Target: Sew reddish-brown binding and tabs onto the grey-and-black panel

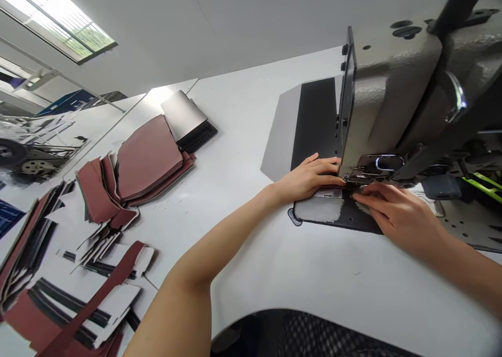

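Observation:
An industrial sewing machine head (pixel 392 101) in grey cast metal fills the upper right, with its metal presser foot (pixel 372 171) low against the work. Beneath the foot lies a flat black-and-grey sheet (pixel 333 210) with a thin maroon layer at its edge. My left hand (pixel 309 179) presses on this sheet just before the foot, fingers together. My right hand (pixel 396 216) holds the sheet from the other side, its fingertips close to the foot. The stitching point is hidden by the foot and my fingers.
A white worktable (pixel 243 116) runs to the left, bearing stacks of maroon panels (pixel 149 158), a silver-grey stack (pixel 182 114) and cut strips (pixel 90 294). A black-and-grey piece (pixel 309 122) lies behind the machine. Dark checked cloth (pixel 314 336) shows below the table edge.

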`<action>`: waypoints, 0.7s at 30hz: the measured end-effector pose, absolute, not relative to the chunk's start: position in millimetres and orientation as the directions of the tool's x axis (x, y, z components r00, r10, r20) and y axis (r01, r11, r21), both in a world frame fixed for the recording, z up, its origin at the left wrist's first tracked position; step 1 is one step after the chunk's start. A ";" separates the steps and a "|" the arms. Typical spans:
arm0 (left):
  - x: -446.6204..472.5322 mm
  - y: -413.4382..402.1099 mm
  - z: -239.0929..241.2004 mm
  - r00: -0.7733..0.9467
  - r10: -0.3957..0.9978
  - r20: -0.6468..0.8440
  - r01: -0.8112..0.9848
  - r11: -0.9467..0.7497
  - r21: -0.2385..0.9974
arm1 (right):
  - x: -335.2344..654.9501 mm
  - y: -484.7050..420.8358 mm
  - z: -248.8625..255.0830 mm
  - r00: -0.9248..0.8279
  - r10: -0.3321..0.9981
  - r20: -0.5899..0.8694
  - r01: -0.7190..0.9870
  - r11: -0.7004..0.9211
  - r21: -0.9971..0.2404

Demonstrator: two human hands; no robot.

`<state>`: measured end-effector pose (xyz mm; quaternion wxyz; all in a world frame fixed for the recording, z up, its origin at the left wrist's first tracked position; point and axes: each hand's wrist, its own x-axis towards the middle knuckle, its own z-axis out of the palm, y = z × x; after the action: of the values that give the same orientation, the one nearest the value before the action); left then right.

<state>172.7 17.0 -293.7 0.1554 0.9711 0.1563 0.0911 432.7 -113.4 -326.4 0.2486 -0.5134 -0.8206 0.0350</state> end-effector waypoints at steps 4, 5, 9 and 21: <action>172.4 13.5 -296.2 0.928 0.348 0.133 0.288 -0.896 0.338 | 433.8 -114.1 -324.4 -0.363 0.842 0.400 0.813 0.496 -0.306; 173.2 8.5 -295.8 0.919 0.373 0.126 0.317 -0.891 0.325 | 434.5 -114.5 -323.7 -0.367 0.841 0.398 0.809 0.500 -0.310; 181.4 -30.5 -287.5 0.819 0.568 0.083 0.545 -0.814 0.201 | 436.0 -115.8 -320.8 -0.390 0.835 0.387 0.792 0.519 -0.322; 203.3 -82.4 -285.8 0.706 0.690 0.161 0.703 -0.710 -0.040 | 425.8 -113.5 -314.9 -0.386 0.862 0.330 0.828 0.481 -0.287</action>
<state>203.3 -82.4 -285.8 -0.0490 0.9222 0.3777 0.0670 425.8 -113.5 -314.9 0.2212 -0.5081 -0.8316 0.0376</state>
